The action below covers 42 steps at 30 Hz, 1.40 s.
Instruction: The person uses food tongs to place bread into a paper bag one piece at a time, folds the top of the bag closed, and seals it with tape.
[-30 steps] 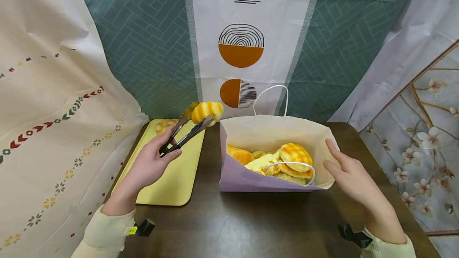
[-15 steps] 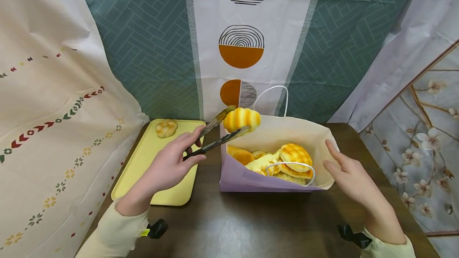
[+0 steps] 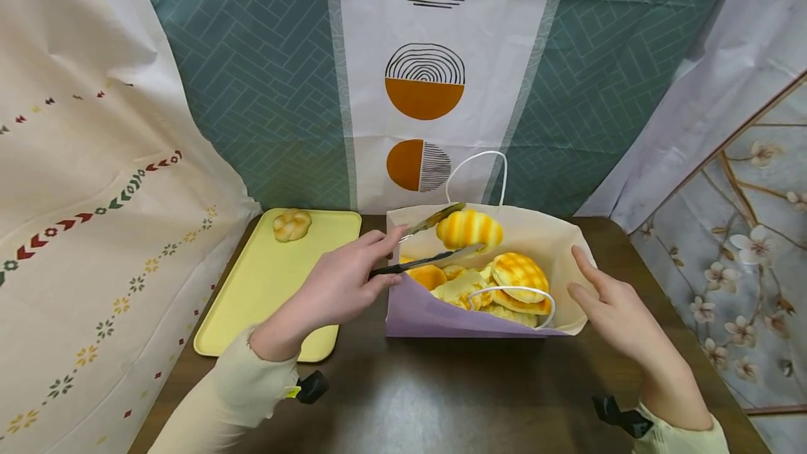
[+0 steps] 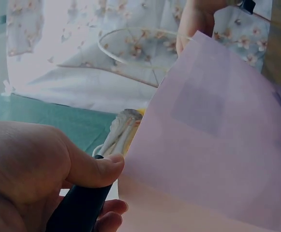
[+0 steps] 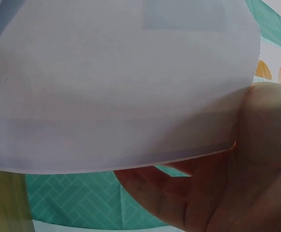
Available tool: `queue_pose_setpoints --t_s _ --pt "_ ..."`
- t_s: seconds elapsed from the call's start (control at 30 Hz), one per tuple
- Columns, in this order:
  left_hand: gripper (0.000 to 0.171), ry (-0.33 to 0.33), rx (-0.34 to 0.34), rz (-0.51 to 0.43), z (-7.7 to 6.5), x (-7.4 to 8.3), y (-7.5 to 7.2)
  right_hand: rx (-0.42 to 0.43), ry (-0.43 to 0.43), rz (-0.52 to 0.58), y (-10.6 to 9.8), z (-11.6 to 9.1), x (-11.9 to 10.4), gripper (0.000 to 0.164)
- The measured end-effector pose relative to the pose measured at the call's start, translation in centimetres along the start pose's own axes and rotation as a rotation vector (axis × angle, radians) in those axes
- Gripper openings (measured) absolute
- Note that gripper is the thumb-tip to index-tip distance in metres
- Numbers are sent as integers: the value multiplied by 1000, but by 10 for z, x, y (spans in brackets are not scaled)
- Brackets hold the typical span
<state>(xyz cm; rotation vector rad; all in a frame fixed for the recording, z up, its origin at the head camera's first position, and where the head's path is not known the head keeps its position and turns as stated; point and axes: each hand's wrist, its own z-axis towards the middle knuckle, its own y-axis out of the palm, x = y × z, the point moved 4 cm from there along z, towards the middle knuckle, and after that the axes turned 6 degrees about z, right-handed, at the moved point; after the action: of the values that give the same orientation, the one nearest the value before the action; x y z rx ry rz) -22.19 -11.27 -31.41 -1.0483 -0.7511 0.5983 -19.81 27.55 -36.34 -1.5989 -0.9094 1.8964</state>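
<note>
My left hand (image 3: 343, 279) grips black-handled tongs (image 3: 435, 256), whose tips hold a yellow striped bread roll (image 3: 468, 230) above the mouth of a paper bag (image 3: 466, 317), lilac outside and cream inside. Several breads lie in the bag, among them a grid-topped round bun (image 3: 520, 273). My right hand (image 3: 614, 307) holds the bag's right rim, thumb and index finger over the inner side; in the right wrist view, other fingers (image 5: 164, 195) lie outside the paper. The left wrist view shows the thumb (image 4: 99, 169) pressed on the tongs' black handle (image 4: 80, 208).
A yellow tray (image 3: 265, 300) stands at the left of the dark wooden table (image 3: 410, 398), with a knotted bread roll (image 3: 292, 225) at its far end. White bag handles (image 3: 482, 153) stand up at the back and droop across the front opening. Patterned cloths surround the table.
My left hand has carried the tongs and striped roll rightward from above the tray to over the bag, then a little lower. My right hand has stayed at the bag's rim.
</note>
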Motion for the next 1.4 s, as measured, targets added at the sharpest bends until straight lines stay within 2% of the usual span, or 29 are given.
queue_pose_setpoints --t_s 0.13,0.23,0.33,0.5,0.93,1.23,1.4 --pt "73 -16 -43 -32 7 2 3 -3 1 6 1 0 0 62" --pt "77 -57 -89 -87 10 1 4 2 -6 -5 1 0 0 61" --pt "78 -93 -106 -133 11 0 4 4 -9 -11 1 0 -1 61" --pt "77 -104 -102 -154 10 -2 2 6 -23 -9 1 0 -1 61" --pt "72 -77 -76 -216 6 -9 2 -3 -25 -5 2 1 -2 62" --pt "78 -112 -43 -292 -3 -21 -2 -2 -6 15 2 -1 -1 64" --pt "75 -136 -13 -328 -12 -33 -7 -8 -2 21 2 1 -1 65"
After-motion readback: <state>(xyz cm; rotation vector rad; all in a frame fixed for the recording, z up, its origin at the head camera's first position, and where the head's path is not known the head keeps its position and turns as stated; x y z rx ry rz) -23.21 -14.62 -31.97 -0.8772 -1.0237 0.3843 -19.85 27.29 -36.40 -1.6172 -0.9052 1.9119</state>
